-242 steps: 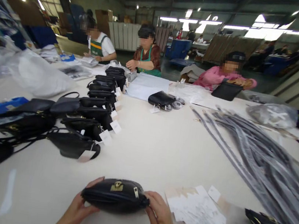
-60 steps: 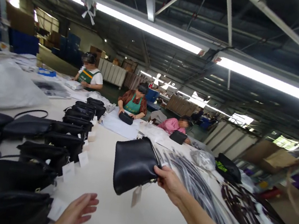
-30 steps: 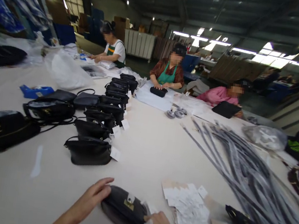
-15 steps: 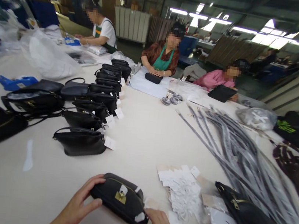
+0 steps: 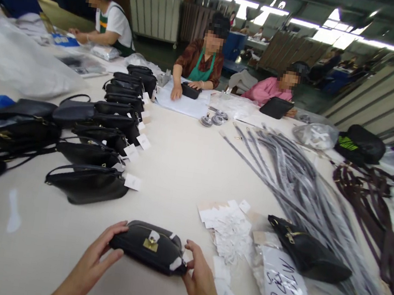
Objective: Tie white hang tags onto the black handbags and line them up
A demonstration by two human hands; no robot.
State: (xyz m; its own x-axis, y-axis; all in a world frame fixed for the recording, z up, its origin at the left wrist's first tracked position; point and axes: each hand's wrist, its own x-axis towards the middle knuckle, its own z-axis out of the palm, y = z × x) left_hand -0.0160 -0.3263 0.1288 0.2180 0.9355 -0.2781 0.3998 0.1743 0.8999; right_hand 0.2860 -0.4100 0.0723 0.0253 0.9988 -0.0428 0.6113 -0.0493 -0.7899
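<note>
A small black handbag (image 5: 141, 252) with a gold clasp lies on the table in front of me, bits of white wrapping on its clasp and right end. My left hand (image 5: 100, 251) grips its left end, thumb in front and fingers behind. At the right end, my right hand (image 5: 199, 275) holds the bag's corner between thumb and fingers. A pile of white tags (image 5: 231, 230) lies just beyond my right hand. To the left stands a row of black bags, the nearest black bag (image 5: 89, 186) with a white tag (image 5: 132, 182) hanging from it.
Grey wrapped straps (image 5: 289, 170) spread across the right side, with brown straps (image 5: 365, 205) beyond. A black zipped pouch (image 5: 309, 251) lies near a handwritten plastic packet (image 5: 286, 292). Co-workers sit along the far edge, one in a green apron (image 5: 202, 70). Clear plastic (image 5: 22, 59) is heaped at left.
My view has turned right, so the table's things sit further left. My right hand's fingers have risen around the bag's right end. The co-worker in the green apron has moved one hand off their bag.
</note>
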